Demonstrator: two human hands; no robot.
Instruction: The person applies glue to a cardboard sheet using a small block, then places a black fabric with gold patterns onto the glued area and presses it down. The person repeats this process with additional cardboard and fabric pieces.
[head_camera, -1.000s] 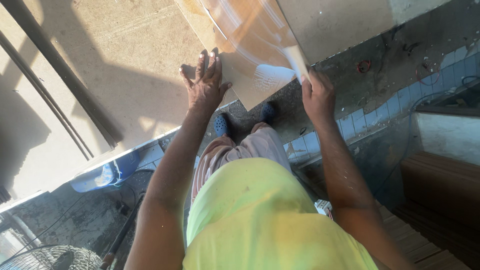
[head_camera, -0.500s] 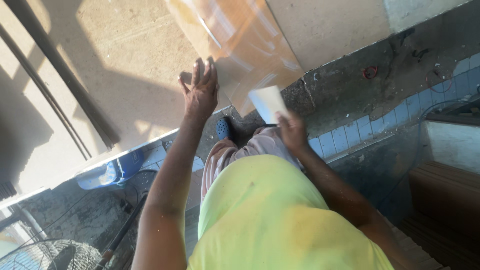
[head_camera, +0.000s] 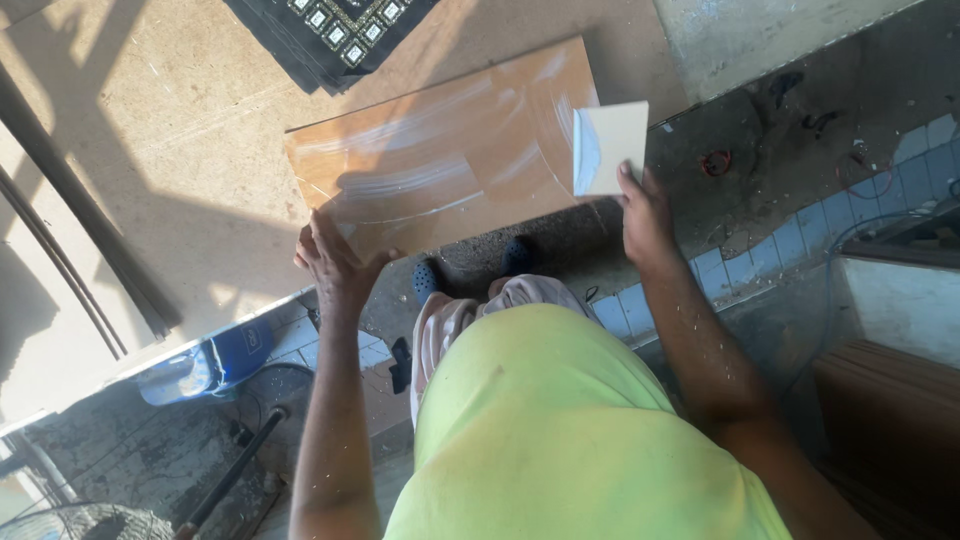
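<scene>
A long orange-brown tile (head_camera: 450, 160) with white smears lies across the beige worktable (head_camera: 170, 140), its right end over the table's edge. My left hand (head_camera: 335, 262) grips the tile's near left edge. My right hand (head_camera: 645, 215) holds a pale flat square pad (head_camera: 610, 148) upright against the tile's right end.
A stack of dark patterned tiles (head_camera: 335, 35) lies at the table's far side. Dark metal bars (head_camera: 70, 260) run along the left. Below are a blue plastic bag (head_camera: 215, 362), blue-tiled floor strips (head_camera: 800, 245), a fan (head_camera: 85, 520) and a wooden surface (head_camera: 895, 420) at right.
The view has shifted and the whole tile is now visible. My left hand moved from flat on the tile to gripping its near edge. My right hand raised the pad to the tile's right end.
</scene>
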